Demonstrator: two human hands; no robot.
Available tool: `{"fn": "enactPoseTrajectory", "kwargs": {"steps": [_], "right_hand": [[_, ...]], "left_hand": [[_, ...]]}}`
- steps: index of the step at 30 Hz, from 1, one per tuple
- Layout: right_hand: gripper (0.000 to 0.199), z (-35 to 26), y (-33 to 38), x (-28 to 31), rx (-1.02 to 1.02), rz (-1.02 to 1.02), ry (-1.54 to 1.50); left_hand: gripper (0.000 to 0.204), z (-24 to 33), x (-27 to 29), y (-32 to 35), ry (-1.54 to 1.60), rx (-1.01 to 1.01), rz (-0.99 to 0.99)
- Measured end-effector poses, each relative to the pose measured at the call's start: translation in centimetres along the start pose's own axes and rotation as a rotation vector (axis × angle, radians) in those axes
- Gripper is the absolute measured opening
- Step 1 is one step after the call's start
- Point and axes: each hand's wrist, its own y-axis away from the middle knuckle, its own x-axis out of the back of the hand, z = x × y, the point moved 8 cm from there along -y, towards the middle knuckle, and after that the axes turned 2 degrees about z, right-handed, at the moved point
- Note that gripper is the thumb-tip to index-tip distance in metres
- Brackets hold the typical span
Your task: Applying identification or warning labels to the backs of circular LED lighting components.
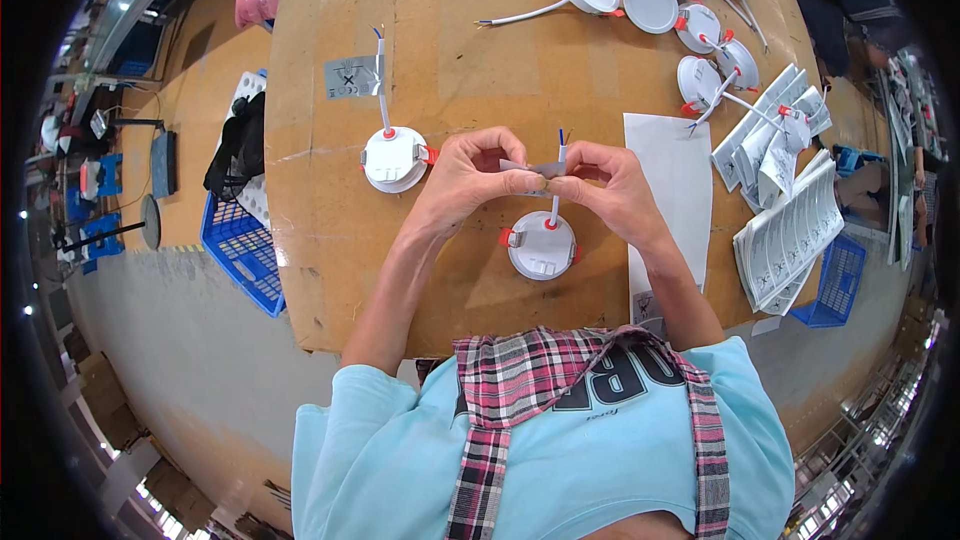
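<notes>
A round white downlight (540,258) with red-tipped spring clips lies back side up in front of me, its short cable running away from me. Above that cable, a small silver-grey label (527,183) is pinched between the fingertips of my left hand (468,178) and my right hand (618,192). The fingers partly hide how the label meets the cable. Left of my hands lies another downlight (393,162). A flat silver label (350,78) sticks out to the left from its cable.
More downlights (651,6) are heaped at the far right of the brown table (450,60). A long white backing strip (668,180) lies right of my hands, beside stacked label sheets (790,240). Blue plastic baskets (240,255) flank the table.
</notes>
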Motion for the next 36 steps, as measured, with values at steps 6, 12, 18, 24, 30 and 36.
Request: {"fn": "enactPoseTrajectory", "kwargs": {"steps": [6,12,18,24,30,36], "right_hand": [[0.014,1.0,-0.2,-0.1,-0.059,0.022,-0.059],[0.013,1.1,-0.1,0.0,-0.056,0.017,-0.055],[0.013,1.1,-0.3,-0.2,-0.052,0.026,-0.067],[0.013,1.0,-0.1,0.1,-0.045,0.019,-0.088],[0.012,0.8,-0.1,-0.3,-0.051,0.005,-0.111],[0.011,0.1,0.2,-0.4,-0.021,0.017,-0.013]], "left_hand": [[0.022,0.3,0.1,0.1,0.032,-0.018,0.076],[0.023,0.0,0.0,0.1,0.014,0.046,0.022],[0.022,-0.7,0.8,0.0,0.051,-0.012,0.059],[0.02,0.1,-0.4,0.1,0.01,0.04,0.007],[0.021,-0.5,0.0,0.3,-0.02,0.087,-0.079],[0.018,0.2,-0.2,1.3,-0.06,0.043,0.016]]}}
